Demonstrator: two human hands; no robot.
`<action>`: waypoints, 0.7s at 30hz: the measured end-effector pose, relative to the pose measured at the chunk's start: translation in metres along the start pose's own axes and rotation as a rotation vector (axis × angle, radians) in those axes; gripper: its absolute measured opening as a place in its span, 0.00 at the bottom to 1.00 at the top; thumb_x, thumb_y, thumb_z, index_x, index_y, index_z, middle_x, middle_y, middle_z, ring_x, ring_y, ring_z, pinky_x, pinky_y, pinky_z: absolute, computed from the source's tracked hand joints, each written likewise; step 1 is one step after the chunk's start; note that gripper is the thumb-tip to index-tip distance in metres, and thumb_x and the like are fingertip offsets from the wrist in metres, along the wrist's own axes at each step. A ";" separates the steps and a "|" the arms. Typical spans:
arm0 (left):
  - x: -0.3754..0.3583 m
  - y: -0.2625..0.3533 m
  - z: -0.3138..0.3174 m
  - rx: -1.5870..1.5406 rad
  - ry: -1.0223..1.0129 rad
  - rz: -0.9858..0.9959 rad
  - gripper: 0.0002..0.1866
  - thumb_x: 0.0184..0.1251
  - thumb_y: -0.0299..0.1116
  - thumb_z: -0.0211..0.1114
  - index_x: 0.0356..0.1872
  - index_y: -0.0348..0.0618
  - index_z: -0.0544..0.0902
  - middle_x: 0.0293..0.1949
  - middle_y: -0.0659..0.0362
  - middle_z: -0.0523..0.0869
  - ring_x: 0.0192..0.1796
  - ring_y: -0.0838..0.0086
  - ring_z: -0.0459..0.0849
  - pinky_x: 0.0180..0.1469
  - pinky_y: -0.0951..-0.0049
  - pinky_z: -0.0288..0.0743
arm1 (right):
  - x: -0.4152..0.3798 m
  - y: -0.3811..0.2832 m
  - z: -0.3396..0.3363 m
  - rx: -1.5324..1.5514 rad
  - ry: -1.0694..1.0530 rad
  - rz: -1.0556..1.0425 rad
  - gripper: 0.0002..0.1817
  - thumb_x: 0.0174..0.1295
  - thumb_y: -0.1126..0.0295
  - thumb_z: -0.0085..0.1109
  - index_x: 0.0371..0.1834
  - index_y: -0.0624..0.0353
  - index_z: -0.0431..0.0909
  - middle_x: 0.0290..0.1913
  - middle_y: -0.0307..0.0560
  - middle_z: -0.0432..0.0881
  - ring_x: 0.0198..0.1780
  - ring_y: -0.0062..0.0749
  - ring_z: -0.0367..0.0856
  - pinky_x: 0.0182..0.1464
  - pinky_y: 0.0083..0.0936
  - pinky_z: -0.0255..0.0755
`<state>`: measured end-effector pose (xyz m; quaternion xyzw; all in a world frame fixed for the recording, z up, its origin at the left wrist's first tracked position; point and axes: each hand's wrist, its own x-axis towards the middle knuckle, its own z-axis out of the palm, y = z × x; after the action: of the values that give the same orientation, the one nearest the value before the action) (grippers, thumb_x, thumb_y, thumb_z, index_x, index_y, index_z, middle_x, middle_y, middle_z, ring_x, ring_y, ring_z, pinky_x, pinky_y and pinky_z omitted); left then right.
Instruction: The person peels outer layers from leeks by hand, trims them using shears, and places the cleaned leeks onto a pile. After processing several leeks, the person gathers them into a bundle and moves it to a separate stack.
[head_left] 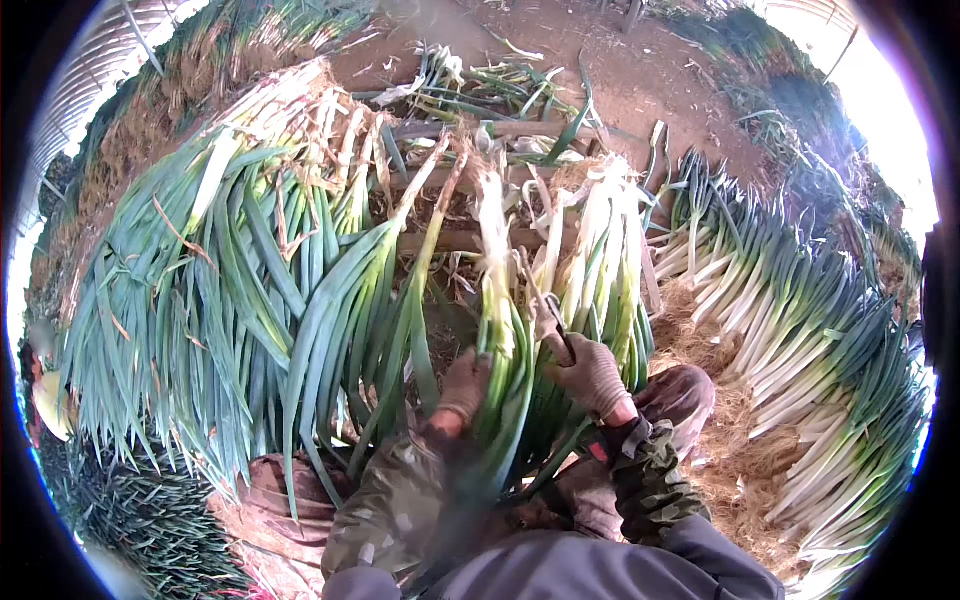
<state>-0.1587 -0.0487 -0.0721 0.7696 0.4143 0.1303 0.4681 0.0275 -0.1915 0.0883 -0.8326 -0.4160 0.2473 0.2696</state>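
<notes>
My left hand [465, 385], in a knit glove, is closed around the leaves of a long green onion [494, 270]. Its pale, rooty end points away from me. My gloved right hand [590, 376] is wrapped round the dark handle of a thin tool [556, 318] that looks like a small knife; its blade is hard to make out. The tool is just right of the held onion. Peeled-looking white onions [605, 235] lie bunched beyond my right hand. Left of my hands, a large heap of green onions [250, 270] has its leaves hanging toward me.
A wooden rack [440, 240] supports the onions in front of me. Loose leaf scraps [490, 95] lie behind it. On the right, a long row of white-stemmed onions [790, 370] rests beside dry root litter [715, 430]. More piles [170, 95] line the back left.
</notes>
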 end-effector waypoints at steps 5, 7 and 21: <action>0.014 0.018 -0.034 0.304 -0.170 0.042 0.24 0.73 0.55 0.60 0.40 0.38 0.80 0.39 0.38 0.84 0.44 0.38 0.82 0.48 0.47 0.74 | 0.016 -0.028 0.001 -0.015 -0.054 -0.041 0.21 0.52 0.57 0.73 0.33 0.63 0.76 0.25 0.56 0.79 0.28 0.48 0.81 0.36 0.40 0.75; 0.013 0.078 -0.094 0.442 -0.119 0.090 0.16 0.68 0.49 0.67 0.40 0.47 0.84 0.40 0.45 0.86 0.45 0.46 0.85 0.48 0.52 0.78 | 0.029 -0.033 0.007 0.044 0.023 -0.021 0.21 0.52 0.57 0.74 0.31 0.63 0.74 0.25 0.58 0.78 0.29 0.51 0.80 0.36 0.40 0.74; 0.106 0.037 -0.130 0.720 0.124 -0.157 0.17 0.63 0.43 0.73 0.44 0.40 0.84 0.43 0.42 0.89 0.47 0.47 0.89 0.50 0.49 0.81 | 0.034 -0.056 0.056 -0.082 -0.164 -0.067 0.20 0.52 0.55 0.69 0.34 0.62 0.79 0.31 0.63 0.83 0.38 0.63 0.84 0.43 0.49 0.77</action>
<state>-0.1502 0.1031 0.0073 0.8416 0.5187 -0.0138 0.1499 -0.0212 -0.1212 0.0772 -0.8056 -0.4739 0.2881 0.2085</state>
